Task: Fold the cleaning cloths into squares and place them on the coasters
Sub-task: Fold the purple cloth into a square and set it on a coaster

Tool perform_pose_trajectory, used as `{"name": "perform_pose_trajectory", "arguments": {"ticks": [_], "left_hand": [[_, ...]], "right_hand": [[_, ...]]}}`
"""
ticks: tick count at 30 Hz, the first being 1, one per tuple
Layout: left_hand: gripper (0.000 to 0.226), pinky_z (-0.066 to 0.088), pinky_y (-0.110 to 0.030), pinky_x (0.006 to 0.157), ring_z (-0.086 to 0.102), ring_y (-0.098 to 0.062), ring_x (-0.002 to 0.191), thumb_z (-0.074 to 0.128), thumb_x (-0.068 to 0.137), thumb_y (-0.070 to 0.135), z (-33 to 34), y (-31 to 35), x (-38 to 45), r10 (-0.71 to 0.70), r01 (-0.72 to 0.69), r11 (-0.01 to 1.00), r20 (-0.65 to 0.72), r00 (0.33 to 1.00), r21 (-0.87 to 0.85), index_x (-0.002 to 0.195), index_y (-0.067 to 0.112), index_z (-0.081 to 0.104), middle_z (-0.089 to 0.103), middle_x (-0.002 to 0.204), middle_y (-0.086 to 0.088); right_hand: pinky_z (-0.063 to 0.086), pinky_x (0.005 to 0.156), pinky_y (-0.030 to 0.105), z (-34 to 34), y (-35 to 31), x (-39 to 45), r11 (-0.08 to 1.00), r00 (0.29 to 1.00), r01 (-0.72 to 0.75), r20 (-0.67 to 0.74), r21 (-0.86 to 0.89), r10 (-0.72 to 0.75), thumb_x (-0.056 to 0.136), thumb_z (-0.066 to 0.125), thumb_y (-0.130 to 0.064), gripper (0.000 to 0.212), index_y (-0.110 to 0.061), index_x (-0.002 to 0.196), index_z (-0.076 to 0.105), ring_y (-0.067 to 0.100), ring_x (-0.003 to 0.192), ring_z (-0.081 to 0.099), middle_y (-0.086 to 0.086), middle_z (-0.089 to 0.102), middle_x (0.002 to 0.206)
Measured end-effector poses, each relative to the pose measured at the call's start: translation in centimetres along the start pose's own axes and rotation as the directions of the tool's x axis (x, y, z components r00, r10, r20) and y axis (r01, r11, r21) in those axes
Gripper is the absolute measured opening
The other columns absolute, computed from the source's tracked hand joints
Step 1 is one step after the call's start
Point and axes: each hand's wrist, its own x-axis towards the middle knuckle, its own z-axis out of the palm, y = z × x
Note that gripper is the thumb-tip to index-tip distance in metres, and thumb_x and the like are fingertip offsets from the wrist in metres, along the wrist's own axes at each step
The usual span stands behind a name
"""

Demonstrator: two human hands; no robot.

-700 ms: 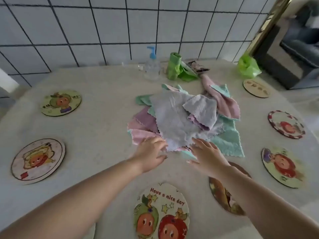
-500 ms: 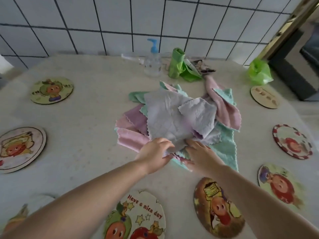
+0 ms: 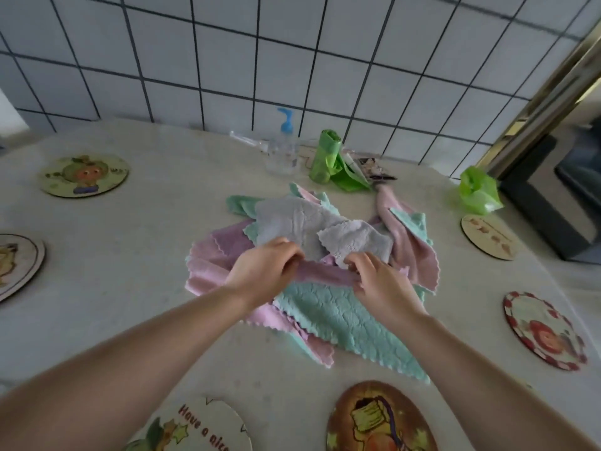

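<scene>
step: pull one cloth from pile | left hand [image 3: 263,271] and right hand [image 3: 379,278] each pinch the near edge of the grey cloth [image 3: 292,222], top of the cloth pile [image 3: 341,314] at desk centre | advice: lift it off alone, spread flat on bare desk [image 3: 130,288] toward near edge, then fold | coasters [image 3: 84,175] around desk edges, all bare

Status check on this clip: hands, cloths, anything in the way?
Left hand and right hand both gripping the grey cloth atop the pile. No fold made; visible coasters bare, nearest. Nothing in the way.
</scene>
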Motion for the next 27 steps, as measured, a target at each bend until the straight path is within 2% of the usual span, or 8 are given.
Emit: {"name": "perform_pose_trajectory", "arguments": {"ticks": [2,5,8,11,14,18,22,27], "left_hand": [[0.015,0.048,-0.032,0.068,0.059,-0.011,0.083,0.045,0.093,0.028,-1.4,-0.6,1.2,0.075,-0.073,0.996,-0.051,0.996,0.050,0.098,0.029,0.059,0.058,0.097,0.012],[0.017,0.043,-0.027,0.070,0.057,-0.011,0.088,0.049,0.092,0.030,-4.2,-0.8,2.6,0.183,-0.174,0.977,-0.064,0.981,0.122,0.103,0.026,0.061,0.058,0.101,0.009],[0.024,0.041,-0.022,0.071,0.053,-0.007,0.089,0.052,0.091,0.039,-7.3,0.0,2.7,0.227,-0.230,0.955,0.035,0.973,0.190,0.109,0.027,0.059,0.054,0.101,0.012],[0.025,0.045,-0.028,0.078,0.052,-0.009,0.091,0.053,0.090,0.036,-10.1,1.8,0.9,0.293,-0.306,0.899,0.088,0.952,0.313,0.112,0.024,0.058,0.053,0.102,0.009],[0.025,0.044,-0.029,0.082,0.051,-0.010,0.092,0.054,0.089,0.024,-12.3,3.9,-2.0,0.290,-0.262,0.878,-0.010,0.957,0.401,0.113,0.019,0.060,0.054,0.104,0.005],[0.015,0.041,-0.028,0.074,0.055,-0.019,0.087,0.057,0.088,0.017,-14.8,6.7,-6.0,0.270,-0.168,0.895,-0.202,0.941,0.413,0.097,0.011,0.067,0.052,0.089,0.003],[0.005,0.047,-0.034,0.071,0.057,-0.018,0.080,0.059,0.086,0.021,-17.8,9.4,-9.6,0.235,-0.084,0.923,-0.377,0.896,0.374,0.083,0.020,0.062,0.056,0.081,0.007],[0.027,0.038,-0.031,0.055,0.049,-0.015,0.059,0.065,0.083,0.035,-20.3,11.2,-13.8,0.162,-0.042,0.975,-0.573,0.803,0.216,0.069,0.015,0.054,0.054,0.065,0.002]], "right_hand": [[0.051,0.069,0.035,-0.8,1.4,1.3,0.999,1.000,0.006,0.011,-0.044,-0.005,0.084,0.056,-0.017,0.021,-0.021,0.104,0.056,0.016,0.087,0.062,-0.007,0.062,0.098],[0.041,0.064,0.028,-2.5,2.9,2.9,0.983,1.000,0.023,-0.008,-0.180,-0.025,0.084,0.056,-0.022,0.011,-0.024,0.095,0.059,0.015,0.089,0.060,-0.007,0.060,0.096],[0.042,0.065,0.028,-5.0,3.4,3.6,0.969,0.989,-0.030,-0.149,-0.244,-0.007,0.088,0.054,-0.023,0.017,-0.026,0.102,0.061,0.017,0.089,0.060,-0.006,0.061,0.102],[0.045,0.068,0.027,-7.8,2.7,2.8,0.957,0.965,-0.039,-0.260,-0.287,-0.038,0.089,0.053,-0.021,0.021,-0.026,0.108,0.061,0.017,0.092,0.061,-0.007,0.061,0.107],[0.045,0.074,0.030,-10.8,1.2,0.8,0.970,0.945,-0.021,-0.321,-0.242,-0.060,0.089,0.051,-0.018,0.021,-0.023,0.107,0.061,0.021,0.094,0.059,-0.004,0.061,0.109],[0.043,0.079,0.033,-15.4,-1.2,-3.2,0.979,0.925,0.024,-0.367,-0.203,-0.098,0.087,0.047,-0.008,0.029,-0.019,0.106,0.066,0.025,0.098,0.056,0.001,0.058,0.108],[0.040,0.074,0.031,-20.2,-3.0,-7.0,0.977,0.852,0.032,-0.505,-0.212,-0.137,0.089,0.050,-0.013,0.023,-0.015,0.104,0.067,0.026,0.096,0.056,0.005,0.060,0.104],[0.044,0.066,0.031,-22.3,-4.2,-10.3,0.990,0.776,0.020,-0.622,-0.140,-0.104,0.089,0.056,-0.030,0.016,-0.018,0.096,0.065,0.024,0.080,0.061,0.001,0.069,0.088]]}}
